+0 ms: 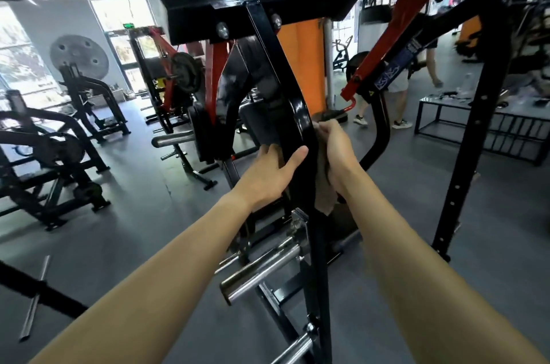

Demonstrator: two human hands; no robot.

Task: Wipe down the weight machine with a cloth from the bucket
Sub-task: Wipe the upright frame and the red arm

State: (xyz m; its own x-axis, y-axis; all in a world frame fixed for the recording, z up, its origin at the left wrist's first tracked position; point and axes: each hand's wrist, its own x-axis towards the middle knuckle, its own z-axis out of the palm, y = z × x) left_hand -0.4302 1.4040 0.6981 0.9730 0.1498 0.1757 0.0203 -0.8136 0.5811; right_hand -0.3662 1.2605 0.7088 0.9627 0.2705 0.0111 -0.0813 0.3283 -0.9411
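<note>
A black and red weight machine (285,90) rises in front of me, with a curved black upright post running down the middle. My left hand (268,173) grips that post from the left, thumb lying across its front. My right hand (336,152) holds a brown cloth (324,197) against the right side of the same post, and the cloth's lower end hangs below the hand. No bucket is in view.
Chrome plate pegs (262,271) stick out low on the machine toward me. Other black machines (59,149) stand at left on the grey floor. A tall black rack post (473,137) rises at right. A person (398,87) walks behind, near a low black bench frame (482,122).
</note>
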